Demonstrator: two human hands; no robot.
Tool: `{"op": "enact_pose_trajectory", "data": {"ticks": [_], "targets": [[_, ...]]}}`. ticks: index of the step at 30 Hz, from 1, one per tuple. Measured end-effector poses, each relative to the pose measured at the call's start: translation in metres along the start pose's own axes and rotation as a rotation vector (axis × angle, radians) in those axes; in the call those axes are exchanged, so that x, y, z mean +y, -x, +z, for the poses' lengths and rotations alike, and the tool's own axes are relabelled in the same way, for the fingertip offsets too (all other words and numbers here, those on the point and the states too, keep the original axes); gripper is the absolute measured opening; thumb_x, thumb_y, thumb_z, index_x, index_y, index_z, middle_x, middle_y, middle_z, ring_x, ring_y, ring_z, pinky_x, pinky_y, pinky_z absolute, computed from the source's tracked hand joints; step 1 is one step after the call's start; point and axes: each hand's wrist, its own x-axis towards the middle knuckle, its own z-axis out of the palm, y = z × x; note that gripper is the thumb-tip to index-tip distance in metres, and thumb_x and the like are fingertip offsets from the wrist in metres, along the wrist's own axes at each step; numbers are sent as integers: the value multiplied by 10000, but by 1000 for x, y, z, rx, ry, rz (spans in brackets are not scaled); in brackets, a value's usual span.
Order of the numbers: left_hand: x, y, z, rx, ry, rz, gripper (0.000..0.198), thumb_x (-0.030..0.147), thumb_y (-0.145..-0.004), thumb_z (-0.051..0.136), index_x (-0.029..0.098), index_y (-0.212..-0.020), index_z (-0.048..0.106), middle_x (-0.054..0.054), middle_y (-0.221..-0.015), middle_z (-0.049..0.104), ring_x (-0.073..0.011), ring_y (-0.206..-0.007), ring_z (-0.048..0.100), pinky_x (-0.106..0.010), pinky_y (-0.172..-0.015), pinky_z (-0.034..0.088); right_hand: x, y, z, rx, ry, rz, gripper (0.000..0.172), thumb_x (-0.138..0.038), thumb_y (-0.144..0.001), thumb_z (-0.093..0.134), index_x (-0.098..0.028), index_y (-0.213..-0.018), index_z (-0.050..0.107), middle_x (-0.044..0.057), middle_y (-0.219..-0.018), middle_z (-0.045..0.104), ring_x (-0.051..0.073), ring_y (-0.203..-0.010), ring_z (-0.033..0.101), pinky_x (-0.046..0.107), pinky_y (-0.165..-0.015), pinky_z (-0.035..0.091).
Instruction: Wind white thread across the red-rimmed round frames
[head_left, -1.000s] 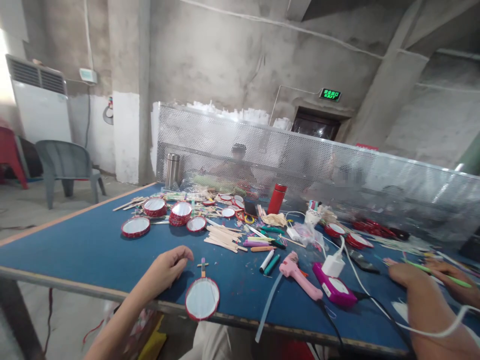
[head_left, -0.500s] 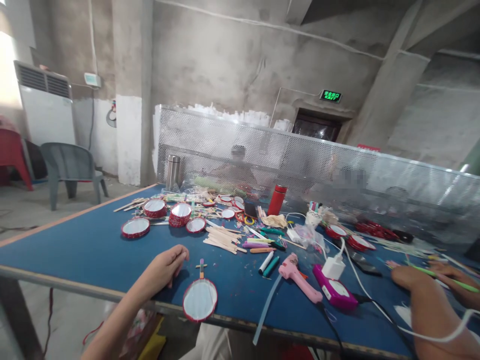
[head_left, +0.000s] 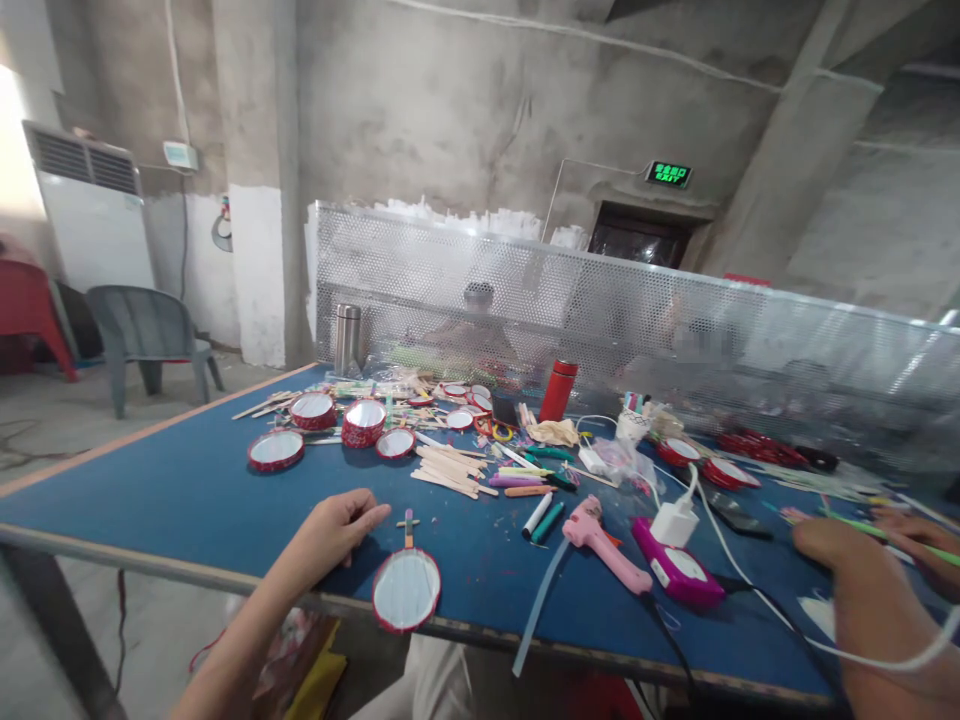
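Note:
My left hand (head_left: 346, 526) rests on the blue table near its front edge, fingers curled in and thumb pointing right. I see nothing in it; the undersides of its fingers are hidden. Just right of it, apart from it, lies a round mirror-like disc (head_left: 406, 592) with a red rim, its lower edge near the table's edge. A short stick (head_left: 409, 530) with a small crosspiece extends from the disc's top, coloured purple and orange. My right hand is out of view. Further right lies a pink hot glue gun (head_left: 606, 545) with a long clear glue stick (head_left: 541, 605).
Red-rimmed round pieces (head_left: 364, 424) and wooden craft sticks (head_left: 450, 470) lie behind. Markers (head_left: 536, 514), a purple power strip (head_left: 679, 575) and white cables are to the right. A co-worker's arm (head_left: 874, 610) reaches in there. A perforated metal screen (head_left: 420, 270) bounds the back.
My left thumb has stretched out to the right, away from the curled fingers. The view has shifted slightly; the red-rimmed disc and the glue gun lie as before.

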Motion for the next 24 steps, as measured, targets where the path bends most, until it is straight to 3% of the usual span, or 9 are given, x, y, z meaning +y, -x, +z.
{"op": "enact_pose_trajectory", "data": {"ticks": [3,8,10,15,19,24], "targets": [[1,0,0,-13,11,-2,359,526,-753,459,220,-593,362,107,-436,366,-83,-344,396,-192,-388,324,-6,-1,5,9,-1,-68,420,-387,-775,467,-268,-376,406,-56,-343,409,115,-451,536,257,-537,444],[4,1,-1,-27,33,-20,315,506,-762,434,201,-750,513,107,-456,372,-94,-347,395,-197,-370,328,-13,-1,13,48,-2,-140,554,-357,-802,359,-251,-279,211,-46,-249,98,63,-247,319,206,-399,337],[5,1,-1,-27,37,-15,336,509,-774,417,197,-798,537,106,-454,372,-96,-347,392,-198,-371,331,-19,-2,12,48,3,-143,534,-362,-793,376,-264,-287,236,-47,-254,116,77,-274,369,224,-431,375],[4,1,-1,-35,30,-21,325,503,-783,410,198,-766,521,99,-461,389,-93,-357,398,-190,-369,337,-40,-5,3,29,28,-90,386,-376,-724,446,-323,-349,368,-38,-294,345,169,-554,583,296,-613,447],[2,1,-1,-36,38,-12,312,494,-792,412,200,-758,511,97,-468,393,-92,-365,398,-188,-373,346,-57,-9,0,29,50,-31,379,-375,-713,449,-312,-355,341,-42,-321,385,183,-649,606,290,-647,423],[0,1,-1,-54,39,-5,311,501,-795,409,208,-745,498,97,-471,389,-97,-370,408,-193,-384,357,-68,-13,-1,43,65,26,431,-393,-757,414,-283,-362,284,-60,-314,357,135,-562,579,244,-594,418]]}}
